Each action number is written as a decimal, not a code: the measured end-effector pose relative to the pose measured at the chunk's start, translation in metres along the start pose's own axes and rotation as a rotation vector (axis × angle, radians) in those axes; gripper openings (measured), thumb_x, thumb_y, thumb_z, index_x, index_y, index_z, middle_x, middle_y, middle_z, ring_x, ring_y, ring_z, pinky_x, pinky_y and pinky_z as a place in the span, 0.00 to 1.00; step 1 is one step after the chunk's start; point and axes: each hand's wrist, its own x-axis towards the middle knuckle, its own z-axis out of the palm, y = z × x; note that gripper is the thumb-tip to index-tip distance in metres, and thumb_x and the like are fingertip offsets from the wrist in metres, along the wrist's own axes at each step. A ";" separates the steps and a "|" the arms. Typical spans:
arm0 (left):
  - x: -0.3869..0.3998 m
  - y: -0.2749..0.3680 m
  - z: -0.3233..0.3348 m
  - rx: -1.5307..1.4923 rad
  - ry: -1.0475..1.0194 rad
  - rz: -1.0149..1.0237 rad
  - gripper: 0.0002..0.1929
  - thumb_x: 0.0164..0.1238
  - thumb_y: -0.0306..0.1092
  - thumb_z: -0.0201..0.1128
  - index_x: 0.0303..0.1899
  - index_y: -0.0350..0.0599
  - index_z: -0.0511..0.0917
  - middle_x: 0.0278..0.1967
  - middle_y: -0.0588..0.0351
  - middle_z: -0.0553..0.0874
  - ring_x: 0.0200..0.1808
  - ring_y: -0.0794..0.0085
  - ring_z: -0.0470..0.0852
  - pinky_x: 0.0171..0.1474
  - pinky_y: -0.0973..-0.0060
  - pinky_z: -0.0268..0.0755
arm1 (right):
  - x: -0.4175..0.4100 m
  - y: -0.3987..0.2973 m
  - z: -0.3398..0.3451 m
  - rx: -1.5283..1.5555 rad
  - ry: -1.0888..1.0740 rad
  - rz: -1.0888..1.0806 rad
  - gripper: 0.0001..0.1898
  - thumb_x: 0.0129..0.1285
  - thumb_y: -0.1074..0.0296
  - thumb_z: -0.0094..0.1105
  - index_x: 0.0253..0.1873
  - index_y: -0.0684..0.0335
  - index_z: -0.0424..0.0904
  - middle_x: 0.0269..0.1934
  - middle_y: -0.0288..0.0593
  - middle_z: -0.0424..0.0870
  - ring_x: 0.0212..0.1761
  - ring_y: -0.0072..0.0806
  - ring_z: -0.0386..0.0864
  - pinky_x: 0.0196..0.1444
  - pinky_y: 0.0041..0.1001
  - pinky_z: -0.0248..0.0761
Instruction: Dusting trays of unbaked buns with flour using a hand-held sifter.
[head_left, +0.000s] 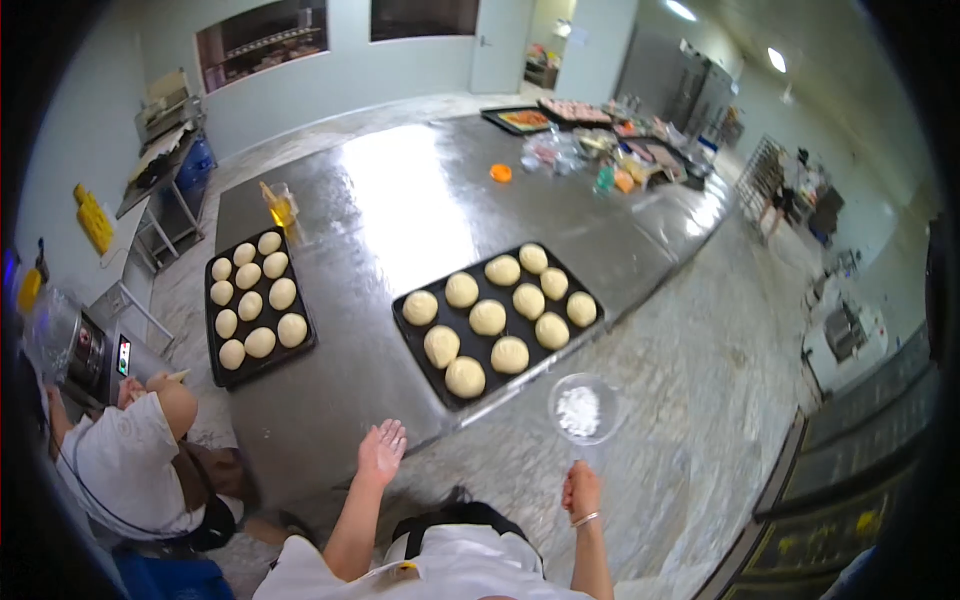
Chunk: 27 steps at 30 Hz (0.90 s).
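Observation:
My right hand (582, 491) is closed around the handle of a round sieve (584, 409) that holds white powder, out over the floor past the table's edge. Flat and empty, my left hand (382, 452) hovers by the near edge of the steel table (352, 390), its fingers pointing away from me. Between and beyond my hands lies a black baking tray (517, 381) with several round dough balls (487, 317). A second black tray (214, 352), also bearing dough balls (259, 342), rests at the table's left side.
A clear jug of yellow liquid (280, 207) stands behind the left tray. An orange lid (500, 173), plastic bags (553, 152) and filled trays (574, 112) occupy the far right of the table. A co-worker in a white shirt (127, 465) is at my left. A mixer (845, 334) stands at right.

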 end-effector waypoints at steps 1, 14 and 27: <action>0.014 0.008 0.019 -0.021 -0.003 0.029 0.29 0.76 0.50 0.41 0.70 0.40 0.57 0.71 0.52 0.61 0.72 0.64 0.56 0.72 0.66 0.47 | 0.022 -0.014 0.022 -0.068 -0.075 0.026 0.19 0.70 0.49 0.48 0.30 0.57 0.67 0.13 0.30 0.63 0.08 0.17 0.58 0.08 0.19 0.50; 0.224 0.072 0.150 0.106 0.044 0.701 0.35 0.77 0.55 0.35 0.73 0.40 0.42 0.76 0.54 0.43 0.77 0.67 0.37 0.75 0.66 0.28 | 0.217 -0.127 0.247 -0.418 -0.743 0.001 0.22 0.71 0.46 0.44 0.33 0.60 0.70 0.14 0.31 0.67 0.08 0.17 0.62 0.08 0.19 0.53; 0.354 0.095 0.228 0.010 0.195 0.690 0.40 0.73 0.63 0.34 0.73 0.39 0.45 0.75 0.53 0.45 0.77 0.67 0.40 0.75 0.67 0.30 | 0.291 -0.173 0.334 -0.582 -0.876 -0.011 0.23 0.71 0.45 0.45 0.31 0.61 0.70 0.14 0.32 0.66 0.07 0.17 0.62 0.08 0.19 0.53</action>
